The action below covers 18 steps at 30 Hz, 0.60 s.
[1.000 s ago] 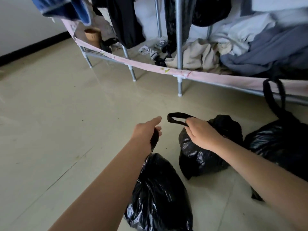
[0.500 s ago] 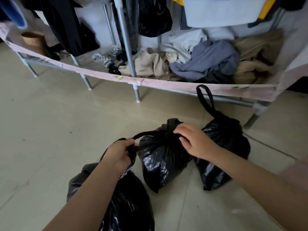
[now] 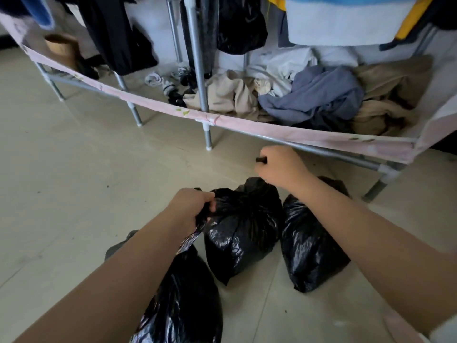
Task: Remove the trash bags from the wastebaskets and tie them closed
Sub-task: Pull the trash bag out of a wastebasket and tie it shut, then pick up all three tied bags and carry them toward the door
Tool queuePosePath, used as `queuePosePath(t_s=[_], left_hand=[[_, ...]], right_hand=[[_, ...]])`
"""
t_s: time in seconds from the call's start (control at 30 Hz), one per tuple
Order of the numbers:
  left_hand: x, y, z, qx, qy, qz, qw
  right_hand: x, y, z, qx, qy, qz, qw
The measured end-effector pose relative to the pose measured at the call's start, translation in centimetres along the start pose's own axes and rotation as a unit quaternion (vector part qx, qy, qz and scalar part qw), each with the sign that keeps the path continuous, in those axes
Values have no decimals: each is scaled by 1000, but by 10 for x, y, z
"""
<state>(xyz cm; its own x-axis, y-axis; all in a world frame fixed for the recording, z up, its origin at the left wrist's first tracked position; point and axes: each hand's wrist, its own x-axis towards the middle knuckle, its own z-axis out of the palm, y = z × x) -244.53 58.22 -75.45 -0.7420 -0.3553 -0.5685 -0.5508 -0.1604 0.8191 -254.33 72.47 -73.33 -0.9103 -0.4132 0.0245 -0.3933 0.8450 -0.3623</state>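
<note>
Black, glossy plastic fills the near floor: three trash bags lie out of any wastebasket, and no wastebasket shows, so the removing looks done and the tying is what remains. At the near left, the nearest bag (image 3: 183, 298) hangs from the left hand (image 3: 191, 206), whose fingers are curled tight round its twisted neck; whether that neck is knotted cannot be told. Just right of that hand sits the middle bag (image 3: 243, 229), its top gathered into a bunch, apparently the one being closed. Farther right and beyond it, the right hand (image 3: 280, 167) is clenched on a dark strip end (image 3: 261, 159), likely that bag's tie or handle pulled up taut. The right bag (image 3: 311, 246) lies under the right forearm, touching the middle one; its top is hidden. Behind stands a garment rack (image 3: 206, 134) heaped with clothes (image 3: 311, 97).
</note>
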Motion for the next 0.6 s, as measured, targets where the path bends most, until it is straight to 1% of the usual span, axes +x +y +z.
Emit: queuePosePath(t_s=[0.07, 0.13, 0.23, 0.3, 0.37, 0.43, 0.47, 0.6], left_hand=[[-8, 3, -19, 160, 29, 28, 986], [-21, 18, -39, 261, 55, 29, 963], [-44, 51, -69, 351, 75, 9, 933], [-67, 70, -89, 405, 80, 4, 911], [-97, 87, -110, 457, 71, -10, 887], [-129, 109, -137, 473, 80, -18, 877], [-146, 122, -154, 470, 90, -21, 878], [-220, 201, -230, 425, 164, -15, 890]], right_hand=[[-4, -24, -1, -47, -34, -1, 998], [-13, -49, -5, -83, -39, -26, 995], [-33, -92, -22, -129, -77, -76, 986], [-42, -121, -42, -166, -128, -97, 973], [-47, -148, -68, -192, -196, -117, 955], [-47, -181, -98, -203, -243, -131, 940], [-47, -200, -115, -209, -248, -143, 935], [-39, -299, -194, -191, -220, -217, 932]])
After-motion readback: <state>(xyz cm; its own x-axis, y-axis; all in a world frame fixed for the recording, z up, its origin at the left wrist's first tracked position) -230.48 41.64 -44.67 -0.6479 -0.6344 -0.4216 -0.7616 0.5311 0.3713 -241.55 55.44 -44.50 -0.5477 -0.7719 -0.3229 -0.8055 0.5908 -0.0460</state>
